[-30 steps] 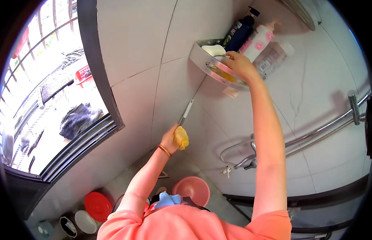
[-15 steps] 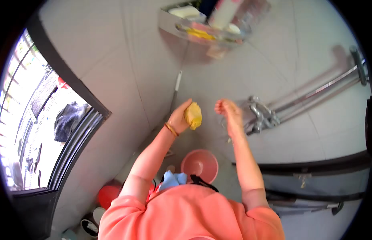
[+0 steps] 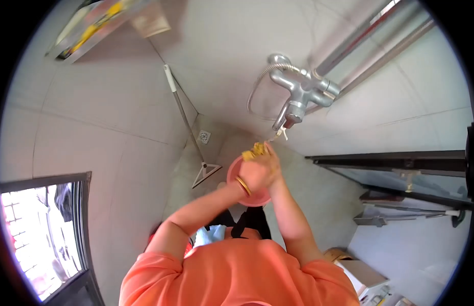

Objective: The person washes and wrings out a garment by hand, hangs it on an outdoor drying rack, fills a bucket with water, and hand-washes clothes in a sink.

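My left hand (image 3: 258, 174), with a gold-coloured bracelet (image 3: 243, 185) at its wrist, is closed around a crumpled yellow cloth (image 3: 254, 151). Pressed against it from the right, my right hand (image 3: 272, 160) grips the same cloth; the fingers overlap and are partly blurred. Both hands are above a pink basin (image 3: 234, 171) on the floor, hiding much of its inside. Just beyond them, a chrome faucet (image 3: 297, 97) juts from the wall, its spout close above the cloth.
A floor squeegee (image 3: 186, 120) leans in the corner near a floor drain (image 3: 204, 136). A metal shelf (image 3: 96, 30) hangs at upper left. Metal pipes (image 3: 369, 43) run up from the faucet. A dark-framed glass panel (image 3: 390, 160) stands at right, a window (image 3: 40, 234) at left.
My hands have come together on the yellow cloth, which only my left hand held before. They are now over the basin and below the faucet. The view has swung right and down.
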### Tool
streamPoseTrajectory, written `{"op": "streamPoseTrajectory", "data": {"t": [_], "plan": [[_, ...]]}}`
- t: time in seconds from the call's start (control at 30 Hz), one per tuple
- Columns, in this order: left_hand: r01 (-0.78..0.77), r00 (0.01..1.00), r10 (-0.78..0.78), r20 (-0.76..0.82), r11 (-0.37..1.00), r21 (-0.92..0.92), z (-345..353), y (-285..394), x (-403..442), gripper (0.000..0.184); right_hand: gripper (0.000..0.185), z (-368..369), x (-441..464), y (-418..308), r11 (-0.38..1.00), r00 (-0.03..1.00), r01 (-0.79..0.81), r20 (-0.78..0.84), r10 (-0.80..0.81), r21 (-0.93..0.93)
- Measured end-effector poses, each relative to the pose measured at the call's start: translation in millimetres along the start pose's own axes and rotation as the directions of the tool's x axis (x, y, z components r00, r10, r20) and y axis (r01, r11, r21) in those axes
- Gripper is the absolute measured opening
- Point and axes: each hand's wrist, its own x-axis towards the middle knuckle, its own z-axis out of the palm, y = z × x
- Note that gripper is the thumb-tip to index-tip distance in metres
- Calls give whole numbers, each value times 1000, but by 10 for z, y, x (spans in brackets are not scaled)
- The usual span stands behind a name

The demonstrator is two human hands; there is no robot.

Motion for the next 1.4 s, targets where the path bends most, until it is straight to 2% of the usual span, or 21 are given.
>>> {"op": "streamPoseTrajectory", "data": {"t": [0.13,0.2,0.27,0.3,0.37,0.47,0.5,0.57,0.63,0.73,0.8,0.87,0.9,1.0,1.03,1.07,1.13,1.2,1.3,1.37,1.4], "plan": [[-178,921,153,-360,983,-39,424,390,257,17,29,-879,311,-16,979,984,104,126,-127,178],[-39,981,37,-189,999,-7,1197,-173,197,23,28,-1085,442,30,965,976,219,-23,-218,141],[306,950,-313,-15,914,268,1681,-777,457,28,29,-1003,494,6,925,893,378,-274,-358,23],[312,949,-313,-34,923,226,1752,-834,591,30,32,-1139,552,-35,848,859,411,-170,-483,-333],[223,971,-208,-118,966,130,1856,-596,691,33,32,-1614,920,-63,646,690,549,-149,-709,-530],[56,984,-40,-171,994,90,2260,-306,691,37,27,-2122,1119,-340,569,745,532,28,-666,-628],[119,991,-109,-75,982,145,2483,-445,671,38,27,-2193,1135,-408,702,794,540,6,-607,-464],[288,943,-318,99,928,238,2944,-852,778,38,26,-2242,1082,-575,836,835,497,-132,-534,-234],[393,915,-403,21,901,182,3124,-989,957,39,27,-2070,1225,-583,884,807,461,-380,-452,-73],[426,899,-439,17,881,207,3362,-898,898,39,28,-3181,1899,-632,895,897,386,137,-421,223],[339,934,-353,57,924,179,3541,-832,775,40,29,-3358,2073,-547,909,899,414,136,-417,50],[361,925,-373,70,921,147,3753,-1060,776,40,30,-2995,1949,-692,783,850,349,-178,-496,-516],[412,902,-426,75,899,149,3844,-1418,886,41,32,-2865,2094,-591,916,857,401,-354,-375,0],[516,829,-553,84,813,269,4007,-1683,1030,33,29,-2796,2172,-639,937,820,333,-459,-342,-104],[533,806,-586,88,782,324,4051,-1645,1071,30,28,-2993,2299,-678,806,785,263,-368,-499,-530],[474,865,-499,59,850,229,4145,-1520,1045,33,28,-3283,2454,-783,506,770,159,-215,-601,-848],[316,949,-315,-32,947,47,4348,-1308,901,41,28,-3407,2627,-761,488,758,193,-186,-625,-851],[406,914,-404,-46,913,41,4645,-1908,912,31,28,-3396,2774,-689,893,785,416,-427,-448,-173],[692,659,-747,82,560,-456,4595,-2126,1111,32,28,-3264,2827,-710,872,799,243,-422,-429,-426],[499,858,-509,-74,858,-122,4592,-1989,1060,28,32,-3458,3025,-697,121,608,154,-2,-794,-981],[356,932,-349,-102,932,62,4594,-1885,1039,31,34,-3569,3170,-696,5,618,128,75,-783,-992]]}}
